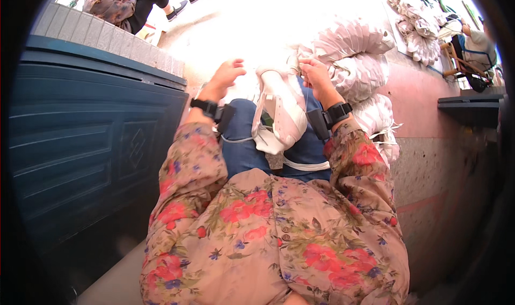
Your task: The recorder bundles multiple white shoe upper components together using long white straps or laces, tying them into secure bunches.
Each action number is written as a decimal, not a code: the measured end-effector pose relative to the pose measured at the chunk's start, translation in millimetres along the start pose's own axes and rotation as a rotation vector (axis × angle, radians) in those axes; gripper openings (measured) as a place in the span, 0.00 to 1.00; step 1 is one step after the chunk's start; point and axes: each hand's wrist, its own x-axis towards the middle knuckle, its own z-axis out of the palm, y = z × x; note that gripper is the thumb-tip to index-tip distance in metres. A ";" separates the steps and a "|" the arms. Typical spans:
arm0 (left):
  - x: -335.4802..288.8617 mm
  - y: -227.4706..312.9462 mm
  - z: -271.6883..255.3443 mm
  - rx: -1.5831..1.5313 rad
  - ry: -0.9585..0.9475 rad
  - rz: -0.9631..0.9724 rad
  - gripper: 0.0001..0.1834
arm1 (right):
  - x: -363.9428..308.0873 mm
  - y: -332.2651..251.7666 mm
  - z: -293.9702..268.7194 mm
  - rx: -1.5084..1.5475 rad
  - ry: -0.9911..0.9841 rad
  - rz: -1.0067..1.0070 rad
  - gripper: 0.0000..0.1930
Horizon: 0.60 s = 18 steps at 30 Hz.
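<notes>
A white shoe upper (289,112) rests on my lap between my knees, its opening facing up and toward me. To the left of it my left hand (226,75) is raised, fingers apart and holding nothing. Past the shoe's right side is my right hand (317,75), its fingertips pinched together. A thin thread (307,94) appears to run down from those fingers toward the shoe; whether they also grip a needle is too small to tell. A white strap or cord (308,166) lies across my blue-covered thighs.
Bundled stacks of white shoe uppers (357,74) are heaped close on my right, with more bundles (421,37) farther back. A dark blue panelled door (96,138) stands at my left. A person (139,4) sits at the far left; a wooden chair (456,63) is at far right.
</notes>
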 end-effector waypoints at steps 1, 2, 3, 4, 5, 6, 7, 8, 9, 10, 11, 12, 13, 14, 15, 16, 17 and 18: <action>-6.7 -7.6 -9.1 0.007 0.043 0.097 0.22 | 3.5 4.7 -7.1 0.037 0.034 0.041 0.08; -15.8 -17.4 -16.4 0.014 0.091 0.191 0.20 | 3.9 9.9 -11.5 0.072 0.064 0.084 0.08; -24.8 -28.6 -21.8 0.155 0.083 0.260 0.17 | 2.6 13.2 -11.4 0.070 0.051 0.072 0.08; -35.3 -41.1 -23.2 0.295 0.073 0.329 0.15 | 1.5 15.7 -11.2 0.071 0.050 0.079 0.08; -63.6 -30.0 -1.5 0.325 0.113 0.284 0.18 | -1.3 17.3 -13.9 0.043 0.046 0.036 0.08; -90.4 -22.0 10.6 0.538 0.084 0.186 0.23 | -2.4 16.2 -12.9 0.011 0.026 -0.013 0.08; -112.3 -16.5 22.0 0.631 0.036 0.168 0.30 | -3.8 16.1 -14.4 -0.104 0.023 -0.080 0.09; -123.4 -21.9 32.4 0.732 0.025 0.191 0.31 | -8.5 16.6 -17.5 -0.108 0.025 -0.080 0.09; -128.9 -32.6 41.2 0.806 0.072 0.234 0.29 | -15.3 17.3 -18.1 -0.378 0.168 -0.374 0.09; -131.7 -42.8 49.6 0.879 0.118 0.280 0.27 | -24.6 18.2 -18.1 -0.646 0.315 -0.670 0.10; -133.6 -45.7 56.8 0.873 0.124 0.285 0.27 | -49.7 4.4 -13.8 -0.762 0.345 -0.732 0.12; -135.6 -46.8 65.1 0.913 0.172 0.337 0.26 | -75.0 -2.7 -9.8 -0.860 0.357 -0.765 0.12; -137.6 -46.8 70.7 0.950 0.215 0.389 0.24 | -97.4 -6.7 -7.4 -0.936 0.347 -0.970 0.11; -139.4 -46.1 73.8 0.950 0.206 0.394 0.24 | -112.6 -2.5 -5.2 -0.938 0.310 -0.980 0.11; -139.4 -43.5 75.0 0.967 0.179 0.442 0.22 | -129.6 3.6 -4.5 -0.976 0.256 -0.903 0.11; -138.6 -41.7 76.0 0.985 0.153 0.489 0.20 | -141.9 12.8 -5.1 -0.996 0.201 -0.827 0.14; -134.8 -41.5 77.6 0.983 0.144 0.499 0.20 | -157.4 17.2 -1.6 -1.145 0.165 -0.639 0.18; -131.8 -45.8 78.5 1.003 0.138 0.508 0.17 | -170.2 22.2 6.2 -1.281 0.117 -0.437 0.23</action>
